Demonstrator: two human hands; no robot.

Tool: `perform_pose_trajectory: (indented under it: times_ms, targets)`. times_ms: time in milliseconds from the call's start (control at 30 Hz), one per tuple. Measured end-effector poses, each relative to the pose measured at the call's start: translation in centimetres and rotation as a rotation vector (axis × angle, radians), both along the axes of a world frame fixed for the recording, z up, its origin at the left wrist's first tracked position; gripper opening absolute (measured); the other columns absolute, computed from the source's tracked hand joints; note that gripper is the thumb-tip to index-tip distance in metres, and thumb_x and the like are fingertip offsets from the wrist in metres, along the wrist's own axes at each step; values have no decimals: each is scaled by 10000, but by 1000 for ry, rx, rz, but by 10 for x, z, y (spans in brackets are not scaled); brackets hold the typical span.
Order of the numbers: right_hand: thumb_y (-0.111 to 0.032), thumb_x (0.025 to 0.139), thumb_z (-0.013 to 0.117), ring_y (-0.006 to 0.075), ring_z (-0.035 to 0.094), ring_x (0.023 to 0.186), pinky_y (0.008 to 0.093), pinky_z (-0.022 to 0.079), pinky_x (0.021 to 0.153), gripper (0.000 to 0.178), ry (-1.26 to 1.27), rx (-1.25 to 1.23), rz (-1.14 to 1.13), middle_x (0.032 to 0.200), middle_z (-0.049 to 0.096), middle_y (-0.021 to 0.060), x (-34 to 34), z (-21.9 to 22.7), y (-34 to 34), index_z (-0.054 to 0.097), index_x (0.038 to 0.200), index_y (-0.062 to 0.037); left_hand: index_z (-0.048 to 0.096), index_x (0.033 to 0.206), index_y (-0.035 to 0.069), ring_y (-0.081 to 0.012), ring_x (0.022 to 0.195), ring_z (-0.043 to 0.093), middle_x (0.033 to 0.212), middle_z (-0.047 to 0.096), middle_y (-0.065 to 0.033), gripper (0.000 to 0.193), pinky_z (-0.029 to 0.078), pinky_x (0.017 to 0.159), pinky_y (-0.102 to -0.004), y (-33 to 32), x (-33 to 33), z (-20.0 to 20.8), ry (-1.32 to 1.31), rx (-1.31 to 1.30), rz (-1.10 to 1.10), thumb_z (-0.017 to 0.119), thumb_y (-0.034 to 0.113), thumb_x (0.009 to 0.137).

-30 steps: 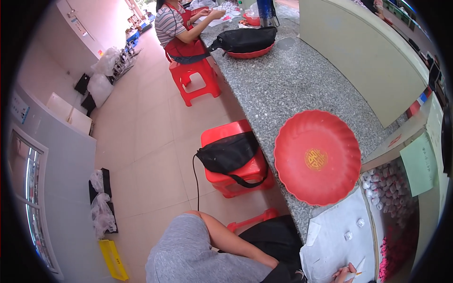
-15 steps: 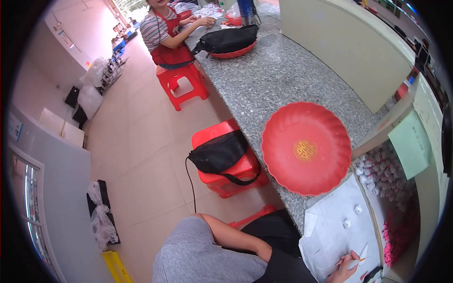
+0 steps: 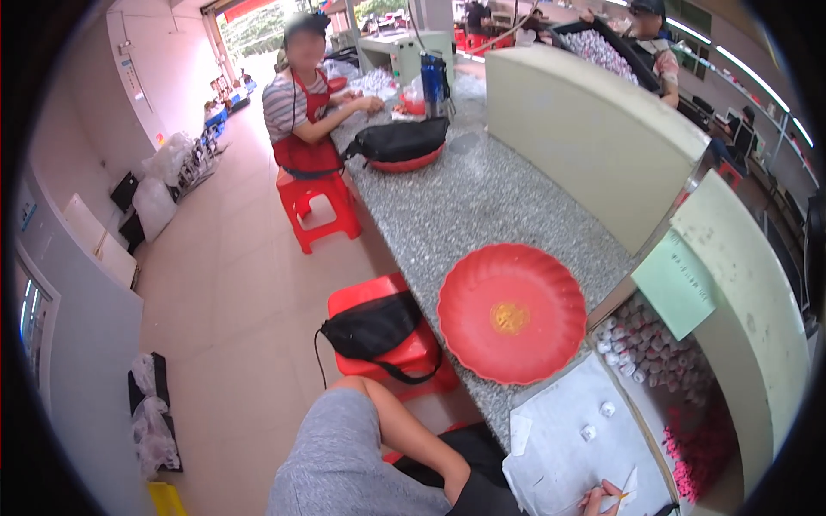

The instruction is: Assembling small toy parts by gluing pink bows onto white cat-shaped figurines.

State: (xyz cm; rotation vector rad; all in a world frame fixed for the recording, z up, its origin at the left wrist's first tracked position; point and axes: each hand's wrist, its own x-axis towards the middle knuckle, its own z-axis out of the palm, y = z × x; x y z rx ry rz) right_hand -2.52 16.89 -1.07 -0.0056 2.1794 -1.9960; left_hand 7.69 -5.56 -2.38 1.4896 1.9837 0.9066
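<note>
My left arm, in a grey short sleeve, bends at a bare elbow and runs into a black sleeve cover. Its hand (image 3: 601,499) is closed at the lower edge, fingers pinched on a small white pointed piece (image 3: 621,494) with an orange streak. Beneath it lies a white sheet (image 3: 551,447). Two small white round pieces (image 3: 588,433) rest on the sheet, beyond the fingers. A red scalloped tray (image 3: 538,344) with a gold emblem sits on the grey speckled counter just past the sheet. My right hand is outside the picture.
White pieces (image 3: 654,344) and pink pieces (image 3: 688,451) fill an open bin right of the sheet. A black bag (image 3: 374,327) lies on a red stool (image 3: 353,301). A person in a red apron (image 3: 305,150) sits farther along; another holds a black crate (image 3: 637,60) behind the pale partition (image 3: 594,146).
The view has tipped up, so the counter, tray and hand sit lower and farther left. The person with the crate has come into view. My left hand still pinches the white piece.
</note>
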Motion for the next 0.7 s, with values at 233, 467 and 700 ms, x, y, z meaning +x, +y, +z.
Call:
perform_pose_trajectory:
  times_ms: [233,467,700]
  targets:
    - [-73,715,562,114,448,570,209,365,509,202,15,-61,-13,673,515,66,-2,-2,4,499,891,4,485,956,-12,-265,910,451,966,485,-182,293,350,796,-320,-1,6,21,-87,11,-33,388,210,792]
    - [-28,695,541,71,408,523,177,330,477,124,131,-55,-4,635,454,18,-13,-2,-13,509,811,4,484,961,-10,-246,902,454,958,489,-164,286,355,784,-318,22,5,46,-491,300,-367,413,205,787]
    - [20,696,506,64,419,548,176,338,520,127,67,-140,66,634,478,24,-17,-3,-16,516,823,23,482,966,-9,-227,894,457,950,493,-145,282,360,772,-316,15,-7,53,-713,396,-373,437,199,781]
